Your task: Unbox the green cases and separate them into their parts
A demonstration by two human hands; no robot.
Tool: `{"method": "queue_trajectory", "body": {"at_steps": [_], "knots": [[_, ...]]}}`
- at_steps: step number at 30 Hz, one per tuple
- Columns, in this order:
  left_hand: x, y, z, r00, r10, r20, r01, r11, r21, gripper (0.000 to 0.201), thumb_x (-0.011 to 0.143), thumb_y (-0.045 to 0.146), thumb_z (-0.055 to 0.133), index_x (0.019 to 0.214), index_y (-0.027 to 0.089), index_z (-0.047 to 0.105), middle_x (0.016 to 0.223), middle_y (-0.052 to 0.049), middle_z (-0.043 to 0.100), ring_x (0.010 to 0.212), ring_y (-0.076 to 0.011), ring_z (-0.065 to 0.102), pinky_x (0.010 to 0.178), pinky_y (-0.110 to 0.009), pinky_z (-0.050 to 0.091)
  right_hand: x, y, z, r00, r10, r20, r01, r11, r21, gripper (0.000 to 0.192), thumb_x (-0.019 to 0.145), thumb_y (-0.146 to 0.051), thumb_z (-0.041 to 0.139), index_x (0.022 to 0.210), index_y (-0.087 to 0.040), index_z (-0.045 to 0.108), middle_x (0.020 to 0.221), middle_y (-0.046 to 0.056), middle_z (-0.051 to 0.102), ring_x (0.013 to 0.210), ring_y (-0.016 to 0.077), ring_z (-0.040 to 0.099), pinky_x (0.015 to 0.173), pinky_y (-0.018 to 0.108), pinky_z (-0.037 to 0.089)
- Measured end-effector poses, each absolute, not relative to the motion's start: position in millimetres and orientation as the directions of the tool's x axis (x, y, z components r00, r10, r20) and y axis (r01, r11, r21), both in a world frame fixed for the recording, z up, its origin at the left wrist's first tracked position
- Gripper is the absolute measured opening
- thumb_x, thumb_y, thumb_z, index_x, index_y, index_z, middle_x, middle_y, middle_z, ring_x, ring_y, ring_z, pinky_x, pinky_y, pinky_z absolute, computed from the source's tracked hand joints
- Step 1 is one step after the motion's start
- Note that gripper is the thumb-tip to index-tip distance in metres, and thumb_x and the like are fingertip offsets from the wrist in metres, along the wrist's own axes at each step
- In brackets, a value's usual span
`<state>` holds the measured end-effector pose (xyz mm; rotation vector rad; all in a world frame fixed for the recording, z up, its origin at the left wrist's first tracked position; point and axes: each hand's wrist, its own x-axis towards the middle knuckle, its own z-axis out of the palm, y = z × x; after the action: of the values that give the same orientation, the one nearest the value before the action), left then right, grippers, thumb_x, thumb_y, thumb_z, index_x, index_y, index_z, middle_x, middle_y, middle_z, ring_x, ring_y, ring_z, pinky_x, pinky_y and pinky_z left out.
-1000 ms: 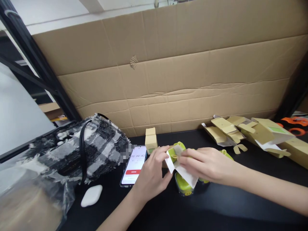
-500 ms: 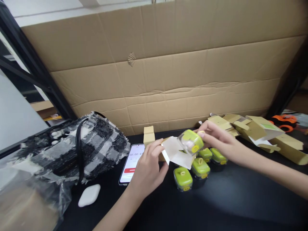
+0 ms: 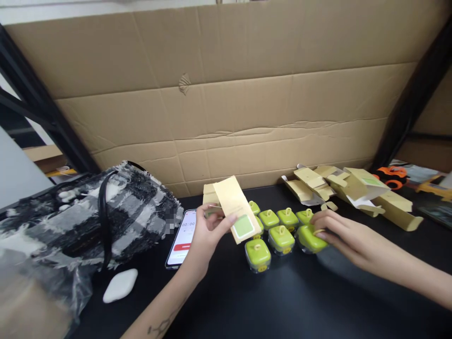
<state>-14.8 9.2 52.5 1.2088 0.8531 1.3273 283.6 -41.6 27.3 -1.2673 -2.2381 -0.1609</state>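
Note:
My left hand [image 3: 208,240] is closed on a small tan cardboard box [image 3: 235,202] with a green label, held tilted above the black table. My right hand [image 3: 339,238] pinches the ring on the lid of a small clear container with a green lid [image 3: 310,238], at the right end of a group of like containers. Several of these stand close together, among them a front one [image 3: 258,254] and a middle one [image 3: 281,239]. The box hides part of the ones at the left.
A phone [image 3: 181,240] with a timer and a white earbud case [image 3: 120,285] lie at left, before a black-and-white checked bag [image 3: 141,212]. Opened cardboard boxes [image 3: 356,186] are heaped at back right. A cardboard sheet [image 3: 226,108] stands behind.
The green-lidded container has come away from the box and moved down to the right among the others. My left hand has turned the box so its labelled side shows.

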Motion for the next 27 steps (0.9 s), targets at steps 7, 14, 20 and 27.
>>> {"method": "queue_trajectory", "body": {"at_steps": [7, 14, 20, 27], "knots": [[-15, 4, 50, 0.240, 0.971, 0.002, -0.388, 0.094, 0.917, 0.037, 0.080, 0.028, 0.067, 0.108, 0.019, 0.045, 0.107, -0.011, 0.067, 0.092, -0.0232, 0.067, 0.079, -0.037, 0.054, 253, -30, 42, -0.584, 0.519, 0.625, 0.767, 0.605, 0.214, 0.024, 0.094, -0.026, 0.044, 0.113, -0.016, 0.056, 0.111, 0.015, 0.062, 0.089, 0.0226, 0.066, 0.070, 0.033, 0.057], [-13, 2, 53, 0.323, 0.937, -0.130, -0.366, 0.250, 0.896, 0.029, 0.083, 0.031, 0.063, 0.106, 0.015, 0.055, 0.103, -0.012, 0.067, 0.084, -0.0200, 0.065, 0.074, -0.034, 0.055, 187, -12, 65, -0.802, 0.094, 0.590, 0.478, 0.692, 0.541, 0.028, 0.090, -0.014, 0.051, 0.116, -0.009, 0.056, 0.108, 0.012, 0.068, 0.103, 0.0228, 0.061, 0.091, 0.038, 0.051], [-14, 6, 51, 0.304, 0.928, -0.216, -0.352, 0.320, 0.879, 0.034, 0.084, 0.037, 0.061, 0.109, 0.013, 0.059, 0.096, -0.012, 0.068, 0.073, -0.0168, 0.063, 0.070, -0.032, 0.055, 179, -7, 61, -0.769, 0.088, 0.633, 0.515, 0.672, 0.532, 0.018, 0.091, -0.011, 0.044, 0.094, -0.009, 0.061, 0.103, 0.015, 0.069, 0.096, 0.0241, 0.064, 0.081, 0.037, 0.055], [-12, 6, 45, 0.282, 0.956, -0.083, -0.352, 0.184, 0.918, 0.039, 0.082, 0.037, 0.064, 0.114, 0.015, 0.059, 0.107, -0.012, 0.069, 0.091, -0.0227, 0.066, 0.078, -0.032, 0.053, 175, -16, 64, -0.779, 0.004, 0.628, 0.470, 0.666, 0.579, 0.023, 0.093, -0.012, 0.041, 0.091, -0.016, 0.064, 0.115, 0.008, 0.067, 0.107, 0.0214, 0.059, 0.089, 0.036, 0.050]]}}
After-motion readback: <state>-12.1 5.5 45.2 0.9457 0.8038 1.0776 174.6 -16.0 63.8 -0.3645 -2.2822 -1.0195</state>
